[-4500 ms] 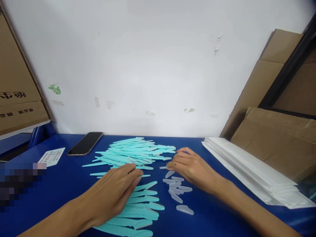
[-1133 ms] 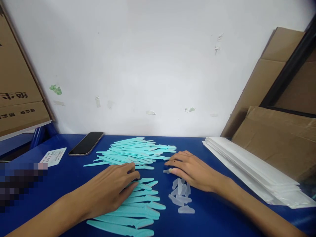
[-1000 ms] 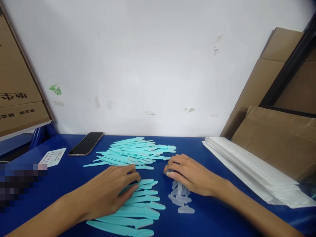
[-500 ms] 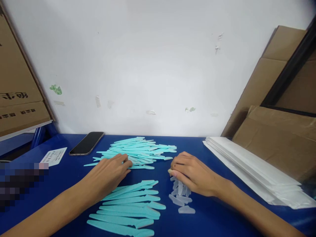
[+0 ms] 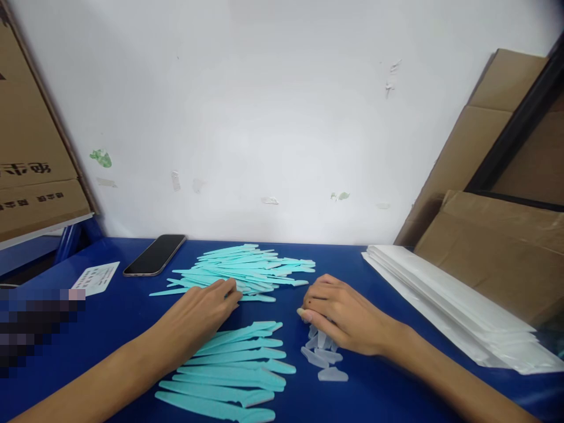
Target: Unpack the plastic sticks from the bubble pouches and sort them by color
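A loose heap of teal plastic sticks [image 5: 240, 269] lies on the blue table [image 5: 123, 317] near the wall. Closer to me, a neat row of teal sticks [image 5: 238, 367] is laid out side by side. My left hand [image 5: 198, 311] rests palm down between the two, its fingertips touching the near edge of the heap. To the right lies a small pile of clear plastic caps [image 5: 324, 355]. My right hand [image 5: 341, 314] lies over the far end of that pile, fingers curled and pressed together. What they hold is hidden.
A black phone [image 5: 154, 255] and a white card [image 5: 94, 278] lie at the back left. White sleeves [image 5: 445, 305] are stacked at the right beside cardboard boxes [image 5: 497, 247]. Another cardboard box [image 5: 30, 176] stands at the left. A blurred patch covers the left edge.
My left hand has moved from the near row up to the far heap. My right hand has drawn the clear caps closer together and stayed over them.
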A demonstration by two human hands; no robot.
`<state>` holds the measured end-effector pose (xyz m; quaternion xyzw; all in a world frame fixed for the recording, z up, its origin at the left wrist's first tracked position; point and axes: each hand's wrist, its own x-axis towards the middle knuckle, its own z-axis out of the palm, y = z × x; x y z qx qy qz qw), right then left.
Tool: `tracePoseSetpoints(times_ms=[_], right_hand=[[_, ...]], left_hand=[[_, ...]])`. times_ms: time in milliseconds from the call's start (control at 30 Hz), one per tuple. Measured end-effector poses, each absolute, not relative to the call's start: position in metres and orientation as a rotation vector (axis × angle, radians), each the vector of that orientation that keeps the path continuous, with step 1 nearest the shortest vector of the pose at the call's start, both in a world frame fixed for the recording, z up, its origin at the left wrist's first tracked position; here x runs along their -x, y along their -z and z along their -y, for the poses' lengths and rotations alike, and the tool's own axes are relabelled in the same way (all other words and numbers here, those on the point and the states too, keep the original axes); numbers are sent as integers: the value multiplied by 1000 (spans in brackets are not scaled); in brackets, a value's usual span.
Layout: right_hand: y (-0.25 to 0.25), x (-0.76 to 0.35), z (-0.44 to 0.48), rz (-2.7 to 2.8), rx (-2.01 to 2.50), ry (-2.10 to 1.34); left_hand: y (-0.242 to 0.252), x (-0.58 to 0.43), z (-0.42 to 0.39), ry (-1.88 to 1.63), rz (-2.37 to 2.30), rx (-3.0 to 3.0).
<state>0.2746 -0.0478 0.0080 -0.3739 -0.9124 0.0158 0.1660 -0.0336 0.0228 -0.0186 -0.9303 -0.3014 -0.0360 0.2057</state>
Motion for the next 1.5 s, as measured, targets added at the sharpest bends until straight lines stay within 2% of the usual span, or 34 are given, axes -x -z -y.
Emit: tracePoseSetpoints(times_ms=[233, 533, 733, 1033, 1367, 1500], right_hand=[[-7, -275, 46, 2608, 1077, -47], [-7, -274, 47, 2571, 1046, -19], [-2, -268, 50, 2420, 1010, 128], [3, -255, 57, 2313, 730, 339], [-14, -266, 55, 2231, 815, 376], [-12, -298, 38, 2190, 1195, 342]], left_hand=[[22, 35, -25, 169, 828, 2641], [21, 31, -20, 15, 702, 2481], [13, 27, -10, 262, 555, 2439], [5, 18, 13, 697, 414, 2640], [-11, 25, 1, 823, 573, 2752], [-21, 45, -23, 830, 692, 2632]])
